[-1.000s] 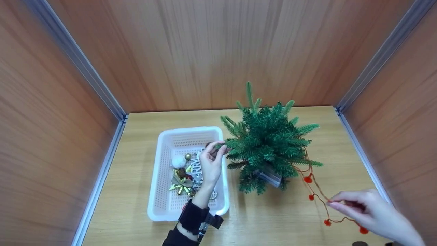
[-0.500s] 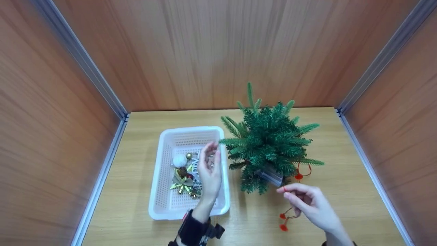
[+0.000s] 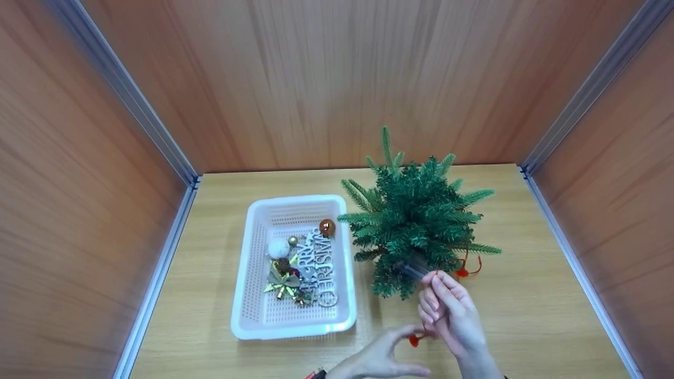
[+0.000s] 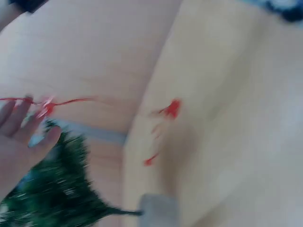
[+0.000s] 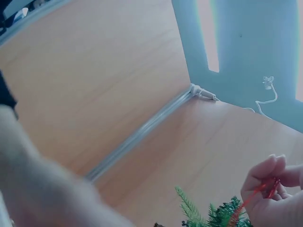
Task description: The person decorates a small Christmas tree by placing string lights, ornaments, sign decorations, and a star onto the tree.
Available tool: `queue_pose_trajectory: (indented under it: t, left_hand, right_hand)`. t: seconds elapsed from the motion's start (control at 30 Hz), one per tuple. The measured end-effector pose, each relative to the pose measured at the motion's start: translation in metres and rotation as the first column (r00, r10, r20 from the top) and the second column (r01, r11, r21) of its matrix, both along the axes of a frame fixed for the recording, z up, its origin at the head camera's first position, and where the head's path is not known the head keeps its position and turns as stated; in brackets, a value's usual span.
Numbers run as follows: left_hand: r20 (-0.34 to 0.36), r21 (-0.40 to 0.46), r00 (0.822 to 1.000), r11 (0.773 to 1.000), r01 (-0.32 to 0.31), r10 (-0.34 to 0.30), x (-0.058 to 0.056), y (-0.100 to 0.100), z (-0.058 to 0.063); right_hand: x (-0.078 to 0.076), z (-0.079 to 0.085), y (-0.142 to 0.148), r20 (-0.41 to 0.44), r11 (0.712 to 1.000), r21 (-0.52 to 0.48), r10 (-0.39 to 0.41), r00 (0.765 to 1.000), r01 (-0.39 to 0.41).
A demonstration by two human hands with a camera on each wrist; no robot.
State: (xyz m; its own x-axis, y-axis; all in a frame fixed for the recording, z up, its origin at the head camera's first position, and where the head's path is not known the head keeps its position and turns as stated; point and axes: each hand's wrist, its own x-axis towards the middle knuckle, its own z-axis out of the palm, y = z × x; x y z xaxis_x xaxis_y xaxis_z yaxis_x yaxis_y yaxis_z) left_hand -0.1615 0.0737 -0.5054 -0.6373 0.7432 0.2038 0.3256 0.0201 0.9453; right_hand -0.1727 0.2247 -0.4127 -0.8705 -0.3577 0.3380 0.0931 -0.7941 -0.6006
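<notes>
In the head view, my right hand (image 3: 452,315) is in front of the green artificial Christmas tree (image 3: 413,221), pinching the red cord of a pom-pom garland (image 5: 272,187) between thumb and fingers. One red pom-pom (image 3: 414,341) dangles below that hand. Beside it, my left hand (image 3: 380,357) reaches in from the lower left, thumb and fingers spread apart around the hanging pom-pom. Whether it touches the cord I cannot tell. Another red pom-pom (image 3: 462,272) hangs at the tree's right side. A clear plastic piece (image 3: 413,270) at the tree's front is partly covered by the right hand.
A white perforated basket (image 3: 240,295) stands left of the tree. Inside lie a copper bauble (image 3: 327,227), a white ball (image 3: 278,248), silver lettering (image 3: 321,260) and a ribbon bow (image 3: 283,280). Wood panels (image 3: 295,89) enclose the table (image 3: 210,252) at back and sides.
My left hand has left the tree's left branches and come down over the basket toward the right hand. The right hand has brought the garland cord leftward, to the tree's front.
</notes>
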Motion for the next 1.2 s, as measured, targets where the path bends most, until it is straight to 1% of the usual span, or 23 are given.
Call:
queue_pose_trajectory:
  t: [0.07,0.13,0.2,0.27,0.3,0.37,0.43,0.5,0.53,0.6,0.67,0.77,0.8,0.83,0.9,0.97,1.0,1.03,1.07,1.1,1.13,1.17,1.2]
  left_hand:
    - [0.072,-0.043,0.995,0.997,0.067,-0.064,0.003,0.001,-0.008]
    - [0.127,-0.054,0.988,0.994,0.095,-0.088,0.005,-0.003,-0.012]
    - [0.114,-0.076,0.99,0.993,0.093,-0.084,0.005,-0.016,-0.014]
    - [0.095,-0.096,0.993,0.993,0.072,-0.063,0.005,-0.035,-0.012]
    - [0.108,-0.101,0.993,0.993,0.063,-0.053,0.005,-0.046,-0.01]
    - [0.086,-0.102,0.996,0.994,0.046,-0.038,0.006,-0.071,-0.003]
    - [0.075,-0.107,0.997,0.994,0.011,-0.003,0.008,-0.095,0.009]
    - [0.042,-0.097,0.998,0.994,-0.044,0.048,0.01,-0.117,0.023]
    - [0.002,-0.093,0.997,0.992,-0.081,0.081,0.011,-0.128,0.03]
    - [-0.083,-0.077,0.984,0.983,-0.167,0.161,0.013,-0.148,0.044]
    - [-0.165,-0.068,0.959,0.967,-0.244,0.23,0.015,-0.167,0.058]
    - [-0.271,-0.095,0.904,0.926,-0.366,0.33,0.016,-0.19,0.08]
    - [-0.311,-0.107,0.878,0.905,-0.412,0.363,0.016,-0.195,0.089]
    - [-0.345,-0.127,0.849,0.877,-0.464,0.4,0.016,-0.2,0.098]
    - [-0.439,-0.137,0.765,0.806,-0.575,0.471,0.016,-0.207,0.116]
    - [-0.519,-0.128,0.667,0.723,-0.679,0.535,0.016,-0.212,0.132]
    - [-0.559,-0.105,0.608,0.68,-0.726,0.563,0.015,-0.214,0.139]
    - [-0.581,-0.087,0.562,0.642,-0.762,0.589,0.014,-0.215,0.146]
    - [-0.587,-0.071,0.53,0.613,-0.787,0.612,0.013,-0.217,0.153]
    - [-0.586,-0.059,0.503,0.586,-0.808,0.635,0.011,-0.218,0.159]
    - [-0.567,-0.056,0.489,0.561,-0.826,0.663,0.008,-0.219,0.164]
    - [-0.543,-0.052,0.478,0.54,-0.84,0.691,0.005,-0.22,0.169]
    - [-0.516,-0.056,0.475,0.525,-0.849,0.713,0.002,-0.22,0.173]
  right_hand:
    - [0.001,-0.001,-0.002,0.018,1.0,-0.03,-0.002,1.0,0.003]
    - [0.001,-0.001,-0.002,0.032,0.999,-0.045,-0.008,0.999,0.009]
    - [0.003,-0.002,-0.001,0.048,0.998,-0.054,-0.017,0.999,0.02]
    - [0.004,-0.003,0.001,0.065,0.997,-0.069,-0.023,0.998,0.027]
    - [0.005,-0.003,0.002,0.072,0.996,-0.078,-0.028,0.997,0.033]
    - [0.006,-0.004,0.004,0.077,0.994,-0.094,-0.042,0.996,0.049]
    - [0.007,-0.004,0.007,0.076,0.992,-0.107,-0.055,0.996,0.063]
    - [0.008,-0.004,0.009,0.074,0.991,-0.112,-0.061,0.995,0.069]
    - [0.008,-0.005,0.009,0.071,0.992,-0.106,-0.063,0.996,0.07]
    - [0.009,-0.006,0.01,0.081,0.993,-0.105,-0.052,0.995,0.06]
    - [0.009,-0.006,0.01,0.096,0.993,-0.104,-0.036,0.995,0.046]
    - [0.01,-0.008,0.007,0.113,0.995,-0.091,-0.017,0.993,0.028]
    - [0.01,-0.008,0.006,0.116,0.996,-0.081,-0.012,0.993,0.021]
    - [0.01,-0.009,0.004,0.118,0.998,-0.068,-0.007,0.993,0.015]
    - [0.01,-0.01,0.0,0.123,0.999,-0.033,0.002,0.992,0.002]
    - [0.009,-0.011,-0.004,0.134,1.0,0.003,0.014,0.991,-0.015]
    - [0.009,-0.011,-0.006,0.139,1.0,0.022,0.019,0.99,-0.023]
    - [0.008,-0.011,-0.008,0.142,0.999,0.037,0.023,0.99,-0.028]
    - [0.007,-0.012,-0.01,0.147,0.998,0.053,0.024,0.989,-0.032]
    - [0.006,-0.012,-0.012,0.15,0.997,0.066,0.023,0.988,-0.034]
    - [0.005,-0.012,-0.013,0.154,0.997,0.077,0.021,0.988,-0.033]
    - [0.004,-0.013,-0.014,0.156,0.996,0.087,0.017,0.988,-0.031]
    - [0.002,-0.013,-0.015,0.157,0.995,0.096,0.013,0.987,-0.028]
